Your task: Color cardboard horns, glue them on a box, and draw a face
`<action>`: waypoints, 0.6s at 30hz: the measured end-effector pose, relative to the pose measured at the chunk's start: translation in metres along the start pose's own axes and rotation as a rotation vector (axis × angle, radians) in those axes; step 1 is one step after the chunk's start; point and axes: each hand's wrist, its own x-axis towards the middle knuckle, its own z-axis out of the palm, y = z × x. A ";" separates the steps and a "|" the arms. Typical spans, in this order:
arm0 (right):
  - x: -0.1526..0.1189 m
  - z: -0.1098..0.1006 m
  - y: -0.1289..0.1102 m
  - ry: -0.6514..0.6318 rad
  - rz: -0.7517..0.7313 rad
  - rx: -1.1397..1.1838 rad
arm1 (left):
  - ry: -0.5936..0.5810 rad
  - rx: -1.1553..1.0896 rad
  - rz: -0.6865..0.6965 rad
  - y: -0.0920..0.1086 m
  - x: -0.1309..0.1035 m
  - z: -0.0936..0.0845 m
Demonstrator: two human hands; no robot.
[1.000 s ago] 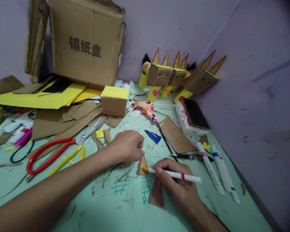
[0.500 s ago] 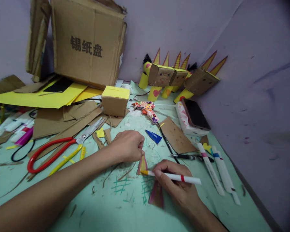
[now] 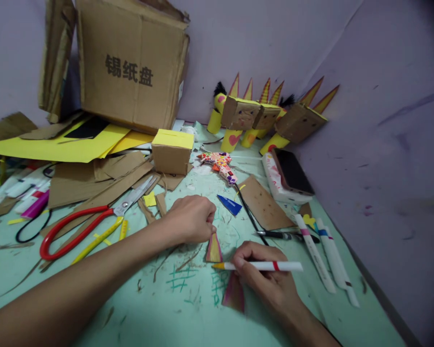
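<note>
My left hand (image 3: 194,218) is closed, with its fingertips on the tip of a small cardboard triangle (image 3: 214,249) that lies on the table. The triangle is coloured yellow with a pinkish-purple border. In my right hand (image 3: 265,274) is a white marker (image 3: 282,266) with a red band. Its orange-yellow tip sits just below the triangle's base, apart from it. A second cardboard triangle (image 3: 233,295), brown with purple edges, lies partly under my right hand. Beyond my left hand is a blue paper triangle (image 3: 229,204).
Red-handled scissors (image 3: 121,207) lie left among cardboard scraps. A yellow-topped cardboard box (image 3: 171,159) and a patterned glue gun (image 3: 220,166) stand farther back. Cardboard figures with spiky horns (image 3: 242,113) line the wall. At right are a phone (image 3: 294,171) and several markers (image 3: 316,253).
The marker's tip has come off the triangle and dropped slightly below its base, with my right hand shifting a little. My left hand stays in place.
</note>
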 end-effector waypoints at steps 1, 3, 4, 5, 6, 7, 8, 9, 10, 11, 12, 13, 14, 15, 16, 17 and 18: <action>0.000 0.000 0.000 0.022 0.018 0.031 | 0.001 -0.001 -0.001 0.000 0.000 0.000; -0.001 -0.001 -0.002 0.087 0.055 0.088 | 0.003 -0.002 -0.005 0.000 0.000 0.000; 0.000 0.000 -0.002 0.115 0.070 0.096 | 0.005 -0.003 -0.006 0.000 0.000 0.000; 0.000 0.000 -0.002 0.130 0.077 0.086 | 0.008 -0.004 -0.006 0.000 0.000 0.000; 0.001 0.001 -0.002 0.129 0.073 0.063 | 0.010 -0.005 -0.006 0.000 -0.001 0.000; 0.002 0.001 -0.002 0.113 0.060 0.034 | 0.010 -0.006 -0.005 0.000 -0.001 0.000; 0.002 0.001 -0.001 0.085 0.042 0.009 | 0.010 -0.007 -0.005 0.000 0.000 0.000; 0.003 0.002 0.000 0.051 0.024 -0.006 | 0.010 -0.007 -0.006 0.000 0.000 0.000; 0.003 0.002 0.000 0.022 0.013 -0.005 | 0.009 -0.007 -0.007 0.000 0.000 0.000; 0.003 0.002 0.001 0.006 0.013 0.008 | 0.010 -0.007 -0.009 0.000 0.000 0.000; 0.003 0.001 0.001 0.004 0.025 0.025 | 0.011 -0.007 -0.010 0.001 0.000 0.000; 0.003 0.001 0.001 0.017 0.046 0.040 | 0.012 -0.006 -0.011 0.001 0.000 0.000; 0.003 0.001 0.000 0.037 0.067 0.048 | 0.011 -0.005 -0.012 0.001 0.000 0.000; 0.003 0.002 -0.001 0.062 0.083 0.052 | 0.010 -0.004 -0.012 0.001 0.000 -0.001; 0.003 0.002 -0.002 0.087 0.095 0.062 | 0.008 -0.004 -0.013 0.002 0.000 -0.001; 0.003 0.002 -0.003 0.109 0.105 0.081 | 0.006 -0.003 -0.015 0.002 0.000 -0.001; 0.003 0.003 -0.004 0.132 0.116 0.103 | 0.004 -0.002 -0.016 0.002 -0.001 -0.001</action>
